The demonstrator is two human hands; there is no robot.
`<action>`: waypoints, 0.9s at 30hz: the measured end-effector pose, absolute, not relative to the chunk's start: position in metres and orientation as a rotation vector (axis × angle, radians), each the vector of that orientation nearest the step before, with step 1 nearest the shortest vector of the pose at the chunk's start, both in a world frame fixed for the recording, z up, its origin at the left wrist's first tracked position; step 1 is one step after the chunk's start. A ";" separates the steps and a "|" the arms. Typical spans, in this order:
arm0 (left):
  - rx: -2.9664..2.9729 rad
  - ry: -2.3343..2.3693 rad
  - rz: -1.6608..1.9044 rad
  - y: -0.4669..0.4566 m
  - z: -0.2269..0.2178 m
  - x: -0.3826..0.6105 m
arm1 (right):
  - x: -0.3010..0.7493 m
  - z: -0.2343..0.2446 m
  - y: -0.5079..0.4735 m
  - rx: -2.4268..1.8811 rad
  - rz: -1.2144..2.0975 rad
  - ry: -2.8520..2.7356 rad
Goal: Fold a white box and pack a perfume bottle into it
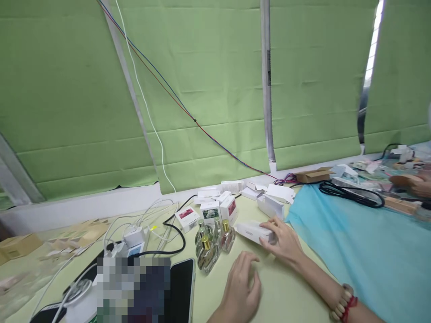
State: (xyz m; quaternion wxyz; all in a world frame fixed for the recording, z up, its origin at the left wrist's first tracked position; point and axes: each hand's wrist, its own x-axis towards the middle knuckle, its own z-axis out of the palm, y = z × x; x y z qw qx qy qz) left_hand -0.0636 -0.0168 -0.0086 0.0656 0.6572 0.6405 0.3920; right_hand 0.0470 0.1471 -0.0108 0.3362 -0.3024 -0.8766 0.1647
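Note:
My right hand [282, 240] rests on a white flat box [253, 232] lying on the pale green table [289, 296], its fingers curled over the box's right end. A beaded bracelet [342, 303] circles that wrist. My left hand [243, 287] hovers low over the table in front of the box, fingers loosely bent and apart, holding nothing. Just left of both hands stands a cluster of small glass perfume bottles [211, 244] with gold caps.
Small white cartons [215, 210] stand behind the bottles, more flat white boxes [273, 197] at the back. Cables and a charger [134, 235] lie left, a dark phone [182, 285] in front. A blue cloth [363, 251] covers the right side, where another person's hand [419, 185] shows.

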 end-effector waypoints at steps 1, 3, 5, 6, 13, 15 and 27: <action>1.951 1.932 1.205 -0.018 -0.009 -0.064 | 0.047 -0.011 0.144 -0.748 0.424 -2.281; 1.934 1.925 1.203 -0.018 -0.009 -0.064 | 0.044 -0.012 0.143 -0.693 0.432 -2.242; 1.976 1.918 1.162 -0.018 -0.011 -0.064 | 0.041 -0.013 0.150 -0.713 0.376 -2.104; 2.003 1.914 1.140 -0.018 -0.011 -0.063 | 0.040 -0.012 0.156 -0.752 0.304 -2.000; 2.016 1.859 1.178 -0.017 -0.015 -0.063 | 0.039 -0.019 0.219 -0.950 0.453 -1.782; 1.940 1.831 1.216 -0.017 -0.016 -0.064 | 0.042 -0.026 0.225 -0.993 0.702 -1.832; 1.052 1.501 1.610 -0.013 -0.007 -0.047 | 0.051 -0.002 0.174 -0.745 0.504 -1.483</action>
